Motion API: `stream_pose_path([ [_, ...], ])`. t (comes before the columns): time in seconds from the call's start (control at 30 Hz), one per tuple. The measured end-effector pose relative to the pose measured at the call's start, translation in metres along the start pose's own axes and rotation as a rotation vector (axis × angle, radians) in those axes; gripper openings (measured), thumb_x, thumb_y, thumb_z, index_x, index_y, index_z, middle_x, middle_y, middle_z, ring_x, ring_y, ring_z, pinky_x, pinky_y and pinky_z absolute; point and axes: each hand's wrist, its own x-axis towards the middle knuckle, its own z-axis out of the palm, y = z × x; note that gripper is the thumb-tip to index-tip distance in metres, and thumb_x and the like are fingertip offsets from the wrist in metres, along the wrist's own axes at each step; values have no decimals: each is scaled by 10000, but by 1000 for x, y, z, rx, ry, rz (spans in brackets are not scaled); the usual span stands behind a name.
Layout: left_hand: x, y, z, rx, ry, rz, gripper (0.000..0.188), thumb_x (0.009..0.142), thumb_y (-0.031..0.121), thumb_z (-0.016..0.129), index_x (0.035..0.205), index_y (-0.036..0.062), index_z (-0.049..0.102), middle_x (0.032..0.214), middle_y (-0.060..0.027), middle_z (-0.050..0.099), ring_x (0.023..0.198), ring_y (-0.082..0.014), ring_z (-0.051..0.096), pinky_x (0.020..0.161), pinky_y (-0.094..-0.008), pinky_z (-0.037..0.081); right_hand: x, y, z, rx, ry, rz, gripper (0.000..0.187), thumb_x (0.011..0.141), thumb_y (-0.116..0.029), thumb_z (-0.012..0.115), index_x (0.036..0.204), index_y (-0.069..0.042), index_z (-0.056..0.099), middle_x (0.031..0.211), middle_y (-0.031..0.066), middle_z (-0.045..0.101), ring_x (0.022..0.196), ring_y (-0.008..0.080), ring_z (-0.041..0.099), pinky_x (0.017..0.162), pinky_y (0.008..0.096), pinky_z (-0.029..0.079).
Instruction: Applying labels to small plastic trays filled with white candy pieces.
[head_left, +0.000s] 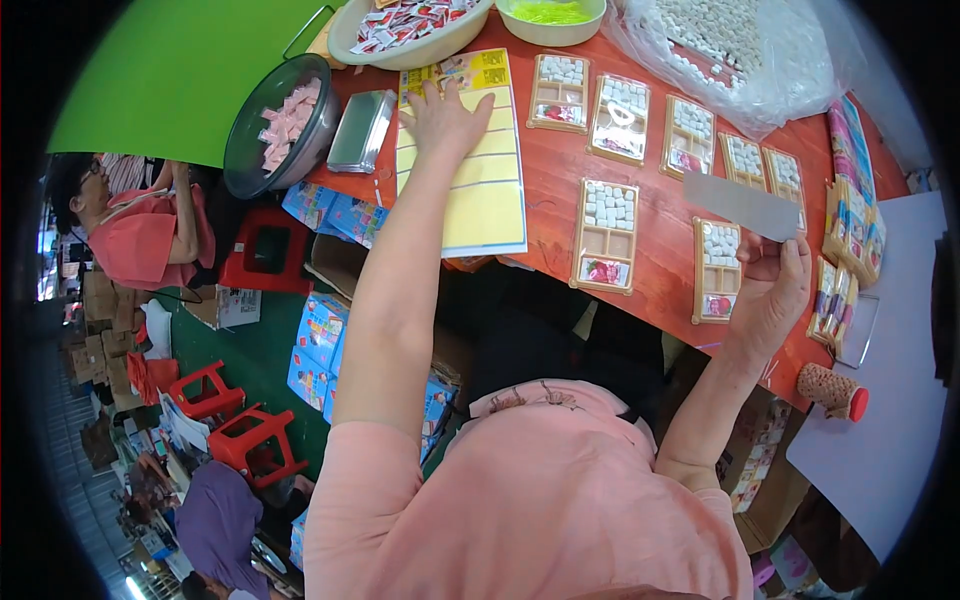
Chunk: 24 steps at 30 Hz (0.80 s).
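Right forearm [735, 385]: I have it entering from lower right, bent at the elbow, angled up over the counter's near edge. Right hand [775, 270]: wrist raised, fingers curled, pinching a flat grey strip [735, 203] by its right end. Strip position: off the counter, reaching leftward above the trays.

Left forearm [385, 290]: I have it stretched almost straight forward. Left hand [447, 125]: palm down, fingers spread, unclenched, grasping nothing, resting on the far part of a yellow rectangular sheet with dark ruled lines [485, 205]. Sheet position: left part of the red wooden counter [545, 215], its near end at the edge.

Near trays, two: a light-brown compartmented plastic tray [592, 242] right of the sheet, and a matching tray [720, 282] just beside the right hand. Contents of each: small white pieces at the far end, red-and-white packet at the near end.

Farther trays, five: a row of similar light-brown trays [546, 110] holding white pieces.

Left of the sheet: silver rectangular box [362, 130]; dark round basin [240, 155] of pale pink pieces.

Farthest I can log: white round bowl [440, 52] of red-and-white packets; smaller white bowl [552, 34] of bright green sticks; clear plastic bag [785, 110] of white pieces.
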Motion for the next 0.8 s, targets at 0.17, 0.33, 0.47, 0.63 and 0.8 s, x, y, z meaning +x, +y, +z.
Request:
stream_pose_path([
  [0.17,-2,-21,2,-147,173,-6,692,874,586,577,1316,55,577,1412,-192,500,1367,-373,390,1108,-574,291,-11,-10,9,-32,-21,12,181,982,-135,552,1103,-6,591,1007,111,667,840,181,629,711,307,485],
  [0.33,-107,37,-70,-929,192,135,124,887,125,698,906,3,680,1104,-138,672,1037,-240,619,901,-320,473,-28,-20,32,-280,-42,-176,108,966,-56,546,1042,3,594,1013,109,656,843,189,621,743,330,505],
  [0.47,-225,91,-124,-1705,-27,265,286,947,128,663,1164,-55,630,1069,-67,680,930,-148,644,835,-271,502,-47,-6,65,-818,-451,-734,146,855,6,666,988,-9,607,1043,124,629,900,257,613,774,351,503],
  [0.63,-258,75,-119,-1886,-184,5,283,1016,148,570,1207,-56,619,1063,-36,672,942,-70,593,849,-223,474,-82,29,87,-895,-586,-797,301,720,4,723,1009,-55,659,1095,114,605,1039,312,574,885,411,448],
  [0.8,-249,51,-111,-1935,-381,-107,259,1029,181,523,1056,-38,659,968,-120,708,832,-203,678,790,-336,549,-68,15,35,-1203,-404,-739,393,802,-84,675,1192,-97,637,1302,131,528,1177,289,513,990,412,390],
])
